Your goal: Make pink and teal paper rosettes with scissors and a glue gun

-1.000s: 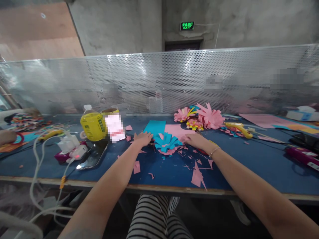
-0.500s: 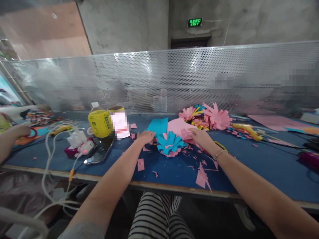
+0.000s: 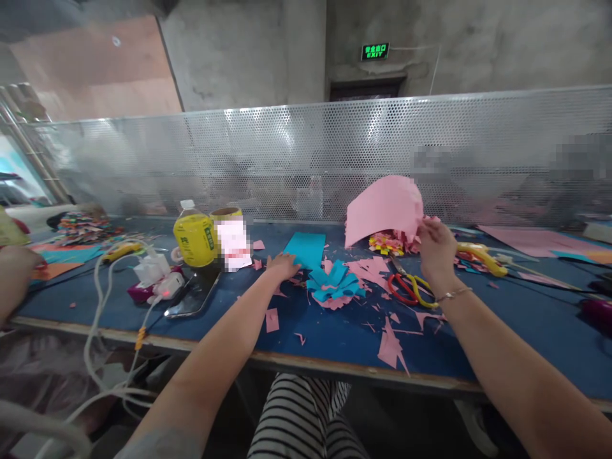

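Currently, your right hand [image 3: 436,245] pinches the pink sheet [image 3: 385,207] near the rear edge of the desk [image 3: 325,335]; your left hand [image 3: 283,268], apart, touches the blue sheet [image 3: 310,247]. The blue flower [image 3: 335,282] appears formed; both sheets look unfringed.

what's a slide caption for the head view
Right hand holds up a pink sheet; left hand rests by a blue sheet and paper flower.

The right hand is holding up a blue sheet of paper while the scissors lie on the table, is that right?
Not quite: the sheet held up by the right hand is pink, not blue, as the head view shows. The scissors do lie on the table.
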The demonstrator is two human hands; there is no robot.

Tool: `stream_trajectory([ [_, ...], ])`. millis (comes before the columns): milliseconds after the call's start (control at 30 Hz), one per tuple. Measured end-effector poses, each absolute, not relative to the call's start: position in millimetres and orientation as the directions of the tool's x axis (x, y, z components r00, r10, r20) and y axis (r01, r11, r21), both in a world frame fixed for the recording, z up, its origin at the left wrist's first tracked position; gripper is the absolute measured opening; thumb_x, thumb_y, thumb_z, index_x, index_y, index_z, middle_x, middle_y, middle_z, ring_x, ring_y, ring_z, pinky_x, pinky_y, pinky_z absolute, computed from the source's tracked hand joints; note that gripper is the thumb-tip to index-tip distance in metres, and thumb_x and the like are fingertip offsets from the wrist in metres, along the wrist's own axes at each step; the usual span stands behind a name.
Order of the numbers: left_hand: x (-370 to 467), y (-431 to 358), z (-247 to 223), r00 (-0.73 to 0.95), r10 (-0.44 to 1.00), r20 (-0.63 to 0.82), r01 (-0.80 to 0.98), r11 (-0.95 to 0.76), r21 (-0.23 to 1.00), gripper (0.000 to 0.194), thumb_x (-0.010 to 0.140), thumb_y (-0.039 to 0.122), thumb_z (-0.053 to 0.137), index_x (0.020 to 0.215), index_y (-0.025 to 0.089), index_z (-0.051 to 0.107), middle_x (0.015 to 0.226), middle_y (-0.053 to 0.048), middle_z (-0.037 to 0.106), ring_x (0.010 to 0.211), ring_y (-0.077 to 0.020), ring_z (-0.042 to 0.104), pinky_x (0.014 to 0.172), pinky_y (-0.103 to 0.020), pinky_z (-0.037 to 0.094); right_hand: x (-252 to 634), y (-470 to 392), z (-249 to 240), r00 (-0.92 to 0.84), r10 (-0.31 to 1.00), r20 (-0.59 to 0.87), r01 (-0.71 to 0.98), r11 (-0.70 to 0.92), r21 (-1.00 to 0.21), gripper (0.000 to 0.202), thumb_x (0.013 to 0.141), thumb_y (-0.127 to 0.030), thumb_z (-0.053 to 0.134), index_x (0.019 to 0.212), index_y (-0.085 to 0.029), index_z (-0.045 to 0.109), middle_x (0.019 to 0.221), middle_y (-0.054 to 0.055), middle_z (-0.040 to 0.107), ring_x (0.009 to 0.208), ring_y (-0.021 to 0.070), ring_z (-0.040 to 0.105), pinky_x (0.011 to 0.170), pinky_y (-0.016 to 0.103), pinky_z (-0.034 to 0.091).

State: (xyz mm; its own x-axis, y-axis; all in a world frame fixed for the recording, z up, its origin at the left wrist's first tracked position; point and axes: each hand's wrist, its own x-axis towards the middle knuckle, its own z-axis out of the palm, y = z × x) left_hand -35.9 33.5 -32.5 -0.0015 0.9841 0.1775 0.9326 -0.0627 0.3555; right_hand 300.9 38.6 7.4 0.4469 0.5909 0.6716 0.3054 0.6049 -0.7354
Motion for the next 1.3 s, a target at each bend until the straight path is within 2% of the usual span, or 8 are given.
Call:
stream_trajectory([
  [100,-32.1,38.1,-31.9,-0.067,0.964,0.259,0.644,-0.156,0.749,0.041,0.064,0.039,0.058,0.100,0.021,0.058,0.125,-0.010,0.046,0.123,-0.0317,0.026,0.101,-0.047,0.006,292.6,34.2,7.7,0.471,0.703,0.533,0.010,0.600,-0.800,0.029,0.067,-0.035,0.054,0.092,-0.021,0.052,0.093,0.005,0.059,0.074,0.0149,0.058,0.065,0.034,0.050],
  [267,-15.6,35.1,-22.4,-0.018,0.971,0.240,0.334,-0.221,0.916,0.058,0.079,0.055,0.021,0.114,0.016,0.048,0.119,-0.011,0.052,0.109,-0.0220,0.047,0.092,-0.037,0.034,269.9,19.1,6.8,0.068,0.872,0.485,0.018,0.485,-0.874,0.028,0.061,-0.035,0.061,0.084,-0.020,0.057,0.080,0.002,0.062,0.069,0.0144,0.058,0.064,0.031,0.049],
  [300,-12.2,31.3,-19.6,0.027,0.978,0.208,0.082,-0.210,0.974,0.060,0.079,0.056,0.021,0.116,0.016,0.046,0.118,-0.011,0.052,0.107,-0.0224,0.049,0.089,-0.037,0.037,266.6,17.0,6.2,-0.009,0.877,0.481,0.078,0.480,-0.874,0.028,0.062,-0.036,0.060,0.084,-0.019,0.058,0.081,0.002,0.063,0.070,0.0146,0.059,0.065,0.030,0.049],
  [400,-6.4,17.7,-10.9,0.169,0.973,0.158,-0.374,-0.085,0.923,0.058,0.075,0.058,0.032,0.111,0.016,0.050,0.108,-0.011,0.059,0.099,-0.0253,0.054,0.085,-0.040,0.040,261.7,14.1,4.6,-0.112,0.851,0.513,0.299,0.521,-0.799,0.025,0.065,-0.036,0.057,0.083,-0.020,0.061,0.085,0.003,0.064,0.076,0.0154,0.058,0.072,0.031,0.047],
  [500,-9.7,9.4,-4.2,0.131,0.976,0.172,-0.529,-0.078,0.845,0.053,0.073,0.053,0.042,0.107,0.013,0.053,0.097,-0.011,0.063,0.093,-0.0248,0.057,0.085,-0.038,0.041,262.5,15.5,3.3,-0.135,0.840,0.525,0.407,0.530,-0.744,0.023,0.064,-0.034,0.056,0.080,-0.019,0.063,0.082,0.002,0.064,0.077,0.0166,0.057,0.076,0.033,0.044],
  [833,-25.8,-2.8,4.4,0.141,0.982,0.126,-0.556,-0.027,0.831,0.081,0.065,0.075,0.019,0.095,0.010,0.057,0.083,-0.013,0.065,0.084,-0.0271,0.058,0.071,-0.038,0.044,277.0,32.7,-5.0,0.019,0.929,0.370,-0.064,0.370,-0.927,0.029,0.042,-0.031,0.072,0.065,-0.018,0.060,0.074,0.002,0.061,0.067,0.0126,0.055,0.062,0.024,0.046],
  [1067,-33.0,-15.0,12.0,0.266,0.964,-0.029,-0.383,0.133,0.914,0.077,0.063,0.076,0.019,0.078,0.012,0.059,0.064,-0.010,0.062,0.062,-0.0201,0.058,0.058,-0.031,0.042,283.5,36.1,-3.8,0.033,0.905,0.425,0.042,0.423,-0.905,0.026,0.042,-0.025,0.071,0.064,-0.018,0.060,0.074,0.002,0.061,0.076,0.0148,0.056,0.086,0.031,0.040],
  [1300,-29.8,-6.8,4.1,0.490,0.848,-0.203,-0.135,0.304,0.943,0.037,0.066,0.046,0.055,0.074,0.010,0.060,0.064,-0.007,0.063,0.059,-0.0175,0.059,0.064,-0.032,0.045,281.6,33.2,-4.8,-0.084,0.862,0.500,0.212,0.506,-0.836,0.032,0.053,-0.023,0.062,0.085,-0.019,0.058,0.098,0.006,0.059,0.095,0.0178,0.053,0.092,0.033,0.035],
])
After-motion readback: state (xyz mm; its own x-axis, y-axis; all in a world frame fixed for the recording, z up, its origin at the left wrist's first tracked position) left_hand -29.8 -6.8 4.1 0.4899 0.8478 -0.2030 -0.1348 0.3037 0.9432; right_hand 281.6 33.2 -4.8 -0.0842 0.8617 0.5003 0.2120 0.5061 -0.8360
